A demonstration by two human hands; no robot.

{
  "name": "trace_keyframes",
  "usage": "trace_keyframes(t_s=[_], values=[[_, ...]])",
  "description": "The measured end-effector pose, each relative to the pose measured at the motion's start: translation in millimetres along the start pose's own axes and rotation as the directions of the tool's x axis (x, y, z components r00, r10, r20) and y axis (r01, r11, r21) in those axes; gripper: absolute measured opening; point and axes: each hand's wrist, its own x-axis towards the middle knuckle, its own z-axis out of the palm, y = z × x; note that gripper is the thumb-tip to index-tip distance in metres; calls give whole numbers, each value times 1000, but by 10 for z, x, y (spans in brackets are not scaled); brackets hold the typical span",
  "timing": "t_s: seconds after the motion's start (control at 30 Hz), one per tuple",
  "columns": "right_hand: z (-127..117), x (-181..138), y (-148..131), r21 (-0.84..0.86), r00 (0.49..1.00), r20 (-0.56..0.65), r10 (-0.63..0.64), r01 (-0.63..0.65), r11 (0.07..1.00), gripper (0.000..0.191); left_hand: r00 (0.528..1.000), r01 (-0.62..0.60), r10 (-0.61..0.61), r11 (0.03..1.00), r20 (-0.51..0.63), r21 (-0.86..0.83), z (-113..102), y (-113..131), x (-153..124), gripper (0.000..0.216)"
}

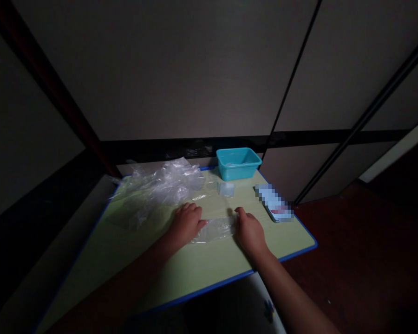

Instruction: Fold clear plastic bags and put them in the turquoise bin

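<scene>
A clear plastic bag (214, 230) lies flattened in a strip across the table between my hands. My left hand (187, 226) is closed at the strip's left end, its thumb pressed along the plastic and its other fingers curled down towards the tabletop. At the right end, my right hand (251, 233) is closed on the plastic with the thumb on top; its other fingers are mostly hidden. Beyond my left hand spreads a crumpled heap of clear plastic bags (174, 181). A small folded piece of clear plastic (225, 189) lies farther back, in front of a turquoise basket (239, 172).
The pale yellow-green table (209, 264) has a blue edge and stands against dark-seamed panels (195, 79). On its right side lies a phone-like flat object (274, 204), blurred by pixels. The basket holds something whitish. Dark reddish floor (348, 260) shows at the right.
</scene>
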Motion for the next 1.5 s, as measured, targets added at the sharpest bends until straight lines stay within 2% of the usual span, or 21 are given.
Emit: trace_keyframes(t_s=[0.07, 0.13, 0.2, 0.27, 0.37, 0.43, 0.53, 0.63, 0.67, 0.73, 0.8, 0.87, 0.97, 1.07, 1.23, 1.37, 1.5], values=[[-16, 0, -12, -10, 1000, 7, 0, 0, 1000, 31, 999, -15, 16, 999, -45, 32, -51, 114, -52, 15], [-43, 0, -26, -10, 1000, 24, 1, -1, 1000, 31, 989, -138, 139, 990, -40, 42, -72, 218, -110, 25], [-71, 0, -39, -9, 999, 47, 5, -4, 1000, 31, 956, -292, 292, 955, 12, 47, -48, 285, -161, 35], [-91, -1, -48, -12, 998, 63, 8, -7, 1000, 30, 927, -367, 361, 929, 100, 46, 11, 303, -195, 43], [-96, 3, -44, -22, 998, 57, 2, -1, 1000, 26, 918, -343, 326, 939, 224, 39, 105, 268, -215, 47], [-88, 9, -29, -30, 998, 55, 10, -9, 1000, 21, 912, -334, 314, 942, 264, 33, 142, 236, -220, 48], [-94, 6, 3, -28, 998, 31, 50, -49, 998, 21, 907, -341, 319, 940, 275, 32, 167, 208, -227, 49], [-130, -49, 16, -13, 992, -87, 91, -92, 996, 29, 912, -345, 324, 938, 252, 43, 182, 212, -233, 46], [-143, -80, 12, -5, 990, -128, 64, -66, 998, 34, 914, -349, 329, 936, 239, 47, 181, 223, -234, 46], [-156, -151, -4, 4, 985, -154, -73, 74, 997, 46, 923, -349, 332, 935, 193, 64, 154, 259, -244, 46], [-144, -214, -21, 16, 967, -81, -243, 245, 969, 57, 944, -322, 311, 942, 110, 92, 83, 299, -271, 48], [-113, -250, -29, 41, 946, 36, -323, 322, 946, 61, 970, -243, 243, 963, 8, 114, -20, 309, -324, 51], [-67, -250, -25, 69, 938, 148, -312, 305, 950, 63, 995, -67, 72, 994, -66, 82, -153, 207, -451, 51], [-53, -225, -26, 67, 938, 185, -293, 285, 956, 64, 999, 50, -50, 999, -11, -1, -173, 0, -597, 37], [-60, -219, -27, 56, 936, 217, -278, 272, 961, 63, 999, 29, -20, 983, 49, -184, -85, -236, -756, 11], [-73, -224, 20, 55, 928, 236, -288, 283, 957, 62, 997, 25, -3, 953, 75, -303, -141, -297, -802, 19], [-117, -214, 0, 28, 941, 230, -250, 250, 968, 61, 991, -59, 95, 941, 93, -332, -228, -362, -829, 22]])
